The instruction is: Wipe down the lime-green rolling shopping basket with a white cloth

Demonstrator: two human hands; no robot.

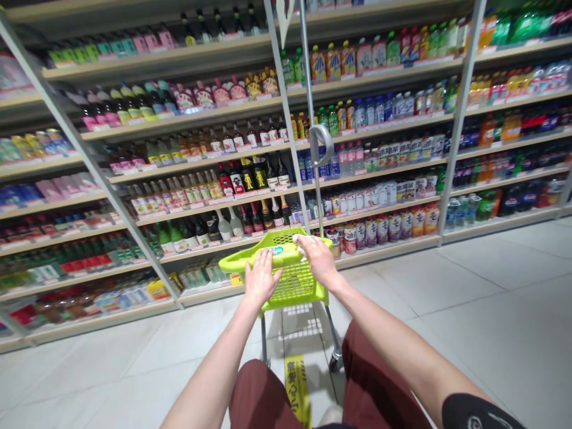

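A small lime-green shopping cart [292, 286] stands right in front of my knees, its handle bar [236, 262] turned toward me. My left hand [261, 277] lies on the left part of the bar, fingers stretched forward and thumb apart. On the right part, my right hand [317, 259] has its fingers bent over a small white crumpled piece [300, 245], which looks like a tissue or wipe, pressed against the bar. A label with teal and red print [277, 250] shows on the handle between the hands. The underside of the right fingers is hidden.
Behind the cart, tall shelves hold rows of bottles [230, 140], cartons and cans [370, 231]. A metal pole with a grey loop [322, 146] rises from the cart. A yellow floor sticker [297, 381] lies on pale tiles [491, 310] between my knees. A caster wheel [336, 361] sits near my right knee.
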